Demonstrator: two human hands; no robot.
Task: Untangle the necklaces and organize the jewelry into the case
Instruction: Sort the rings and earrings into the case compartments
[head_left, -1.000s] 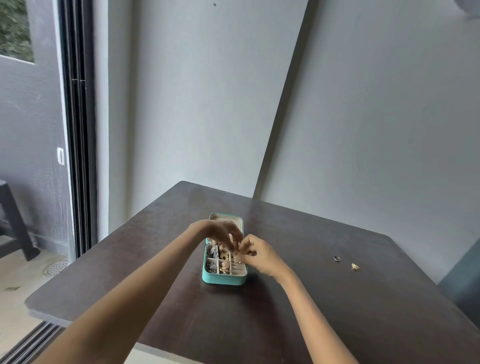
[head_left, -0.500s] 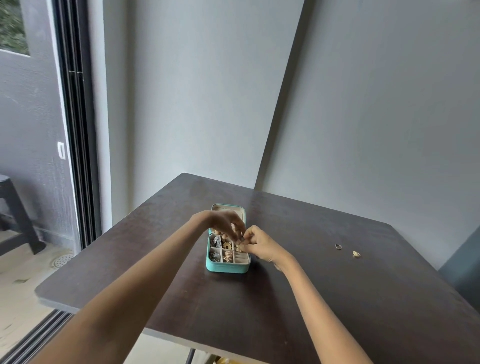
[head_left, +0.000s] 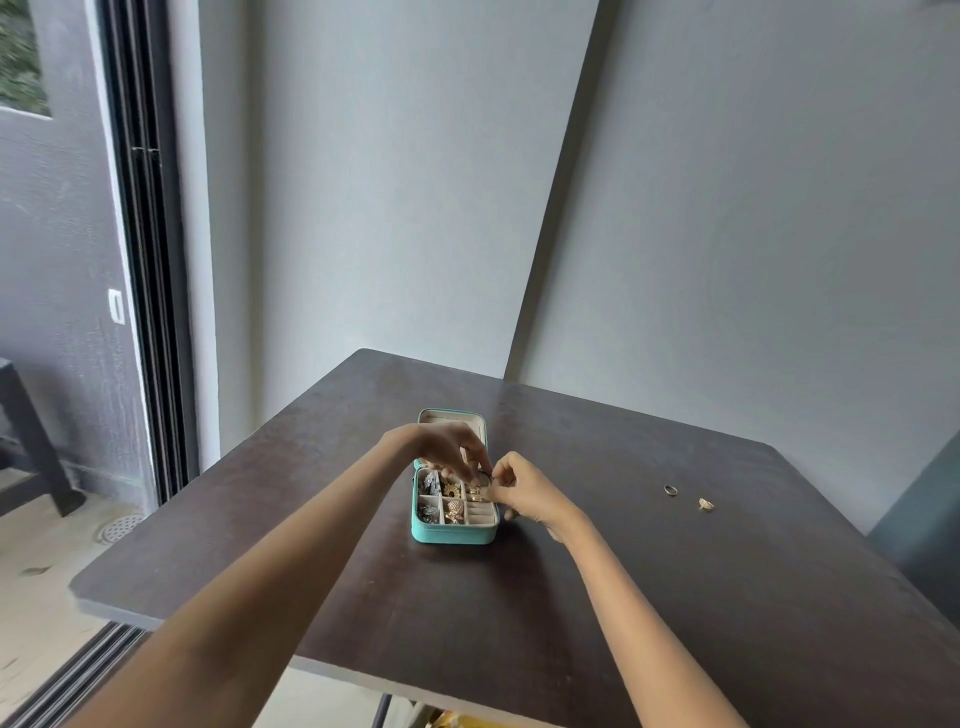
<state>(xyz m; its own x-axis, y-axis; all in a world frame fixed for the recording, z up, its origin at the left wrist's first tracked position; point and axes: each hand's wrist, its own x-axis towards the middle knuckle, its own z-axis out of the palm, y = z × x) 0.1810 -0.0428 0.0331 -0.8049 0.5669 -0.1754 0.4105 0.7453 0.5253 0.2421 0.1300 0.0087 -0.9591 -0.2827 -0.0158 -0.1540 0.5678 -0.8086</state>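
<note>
Change: both hands sit much as they did half a second ago, fingertips together over the case; the view has shifted slightly, so table and case lie a little lower in frame.
Door: tall dark sliding frame at the upper left, ribbed floor track below it, a small white switch plate on the rough grey wall beside it.
Stool: dark leg and seat edge at the far left.
Drain: round metal grate in the pale floor, lower left.
Table: dark brown, matte, rounded corners, filling the lower middle and right.
Left hand: reaches from the lower left over the case, fingers curled down, tips pinching something small and dark; what it is cannot be told.
Case: small teal rectangular box with rounded corners, centre of frame, lid open and tipped back, pale lining, cream square compartments holding gold and dark grey jewelry.
Right hand: at the case's right edge, fingers curled, tips meeting the left hand's on the same small piece.
Ring: thin metal band, flat on the table, well right of the case.
Gold piece: small, bumpy, just right of the ring.
</note>
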